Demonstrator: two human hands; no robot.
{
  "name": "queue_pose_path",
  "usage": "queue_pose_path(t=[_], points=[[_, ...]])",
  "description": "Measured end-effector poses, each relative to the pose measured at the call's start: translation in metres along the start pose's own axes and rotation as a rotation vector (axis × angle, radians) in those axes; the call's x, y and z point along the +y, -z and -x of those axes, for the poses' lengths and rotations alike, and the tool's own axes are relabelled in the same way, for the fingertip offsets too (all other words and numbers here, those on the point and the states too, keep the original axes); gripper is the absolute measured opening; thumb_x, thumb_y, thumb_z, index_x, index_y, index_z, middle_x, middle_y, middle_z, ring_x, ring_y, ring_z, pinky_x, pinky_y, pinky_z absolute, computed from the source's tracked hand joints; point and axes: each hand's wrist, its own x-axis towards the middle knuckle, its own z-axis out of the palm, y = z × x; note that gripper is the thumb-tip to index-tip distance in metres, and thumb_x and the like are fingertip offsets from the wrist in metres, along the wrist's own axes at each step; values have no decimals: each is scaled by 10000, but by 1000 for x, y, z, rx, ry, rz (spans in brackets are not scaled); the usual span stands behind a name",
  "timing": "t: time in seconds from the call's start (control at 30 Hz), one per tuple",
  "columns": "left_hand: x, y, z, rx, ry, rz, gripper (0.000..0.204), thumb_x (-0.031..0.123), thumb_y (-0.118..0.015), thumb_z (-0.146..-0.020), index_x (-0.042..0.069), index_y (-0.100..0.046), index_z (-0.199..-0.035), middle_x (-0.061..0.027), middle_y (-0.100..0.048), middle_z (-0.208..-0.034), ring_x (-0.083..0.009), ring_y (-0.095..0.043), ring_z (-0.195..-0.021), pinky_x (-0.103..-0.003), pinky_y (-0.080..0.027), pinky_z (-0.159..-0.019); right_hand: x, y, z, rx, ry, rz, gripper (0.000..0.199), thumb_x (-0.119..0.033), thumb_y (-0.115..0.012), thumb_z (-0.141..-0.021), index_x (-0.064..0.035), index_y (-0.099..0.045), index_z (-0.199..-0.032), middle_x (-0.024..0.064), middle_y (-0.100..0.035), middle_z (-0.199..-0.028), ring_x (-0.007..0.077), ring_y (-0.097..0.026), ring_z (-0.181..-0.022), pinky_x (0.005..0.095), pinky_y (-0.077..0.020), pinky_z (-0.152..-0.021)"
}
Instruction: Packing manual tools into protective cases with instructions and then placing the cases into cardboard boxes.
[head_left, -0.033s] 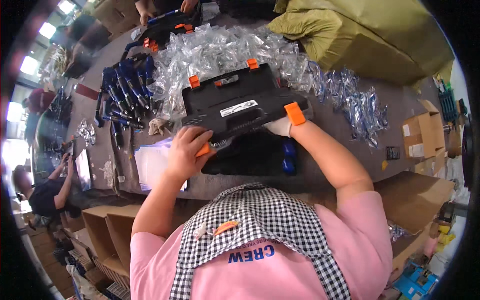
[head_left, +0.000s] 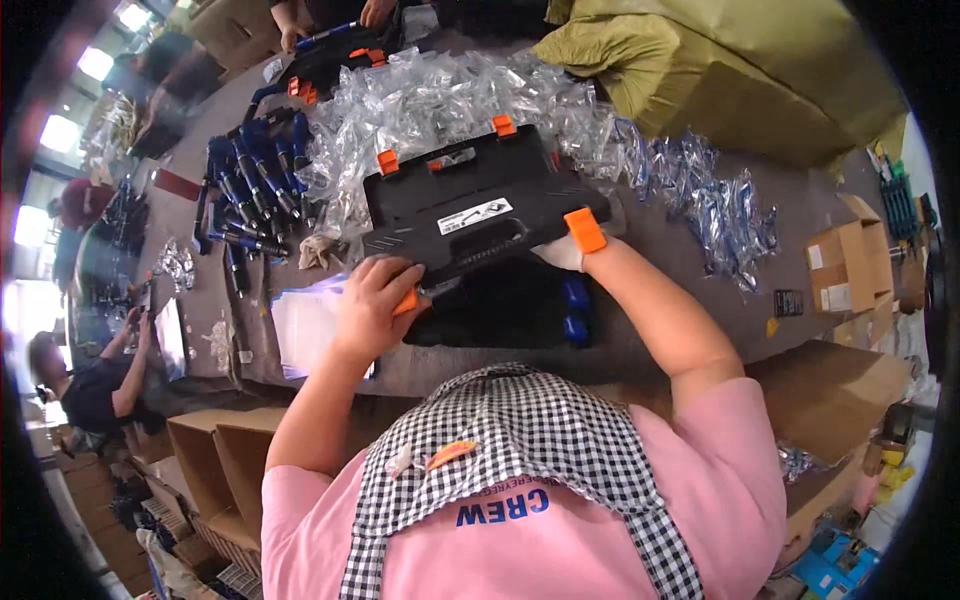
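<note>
The person stood at the grey bench [head_left: 690, 240] with a black plastic tool case with orange latches [head_left: 480, 210] tilted up in front of them, its lid half raised over the lower tray. The left hand [head_left: 372, 300] was curled around the near left corner of the lid, fingers wrapped over the edge beside an orange latch. The right hand [head_left: 565, 250], in a pale glove, gripped the near right corner of the lid, mostly hidden behind it, with another orange latch [head_left: 584, 230] sticking out just above the wrist. Under the raised lid the dark lower half of the case [head_left: 510, 310] lay on the bench, with a blue-handled tool [head_left: 572, 308] showing at its right end.

Left of the case lay a stack of white paper sheets [head_left: 300, 325], touching the left forearm. Beyond the case a heap of clear plastic bags [head_left: 450, 100] spread across the far side of the bench and trailed off to the right. At the far left a cluster of blue-handled screwdrivers [head_left: 250, 185] lay side by side. An olive green sack [head_left: 720, 70] filled the far right. A small brown cardboard box [head_left: 850, 265] stood at the right edge. Another person in a dark shirt [head_left: 95, 385] sat well off to the left.
</note>
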Motion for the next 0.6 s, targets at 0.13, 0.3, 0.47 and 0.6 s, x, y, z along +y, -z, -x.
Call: queue_pose_path(t=[0.13,0.3,0.47,0.6], points=[[16,-22,28,-70,22,-130,488,249,-789,-665,61,-658,-1095,-124,-604,-1156,-327,-566,-1083,-449,-481,-887,33,6,84,-193,-142,515,439,-419,-611,-818,-102,-700,-1107,178,-572,-1308,285,-322,-1390,478,-180,-1173],[76,-10,-31,-493,213,-366,593,347,-816,-611,46,-640,-1091,-149,-578,-1123,-339,-535,-1095,-452,-478,-886,61,15,155,364,-75,72,187,-52,-633,-650,-41,-655,-835,177,-626,-1070,381,-540,-1122,452,-466,-941],[69,-91,-64,-349,-1,-676,465,161,-551,-849,28,-486,-1290,-130,-571,-1124,-288,-570,-991,-392,-493,-769,31,31,119,202,57,141,662,-79,-666,-566,-74,-538,-1215,159,-454,-1349,364,-400,-1296,446,-341,-1092],[48,-101,-58,-229,-121,-736,460,156,-540,-852,5,-497,-1285,-173,-580,-1129,-300,-610,-919,-382,-520,-765,48,21,99,173,290,363,747,-112,-735,-613,-98,-470,-1311,137,-459,-1334,334,-395,-1299,489,-311,-1101]])
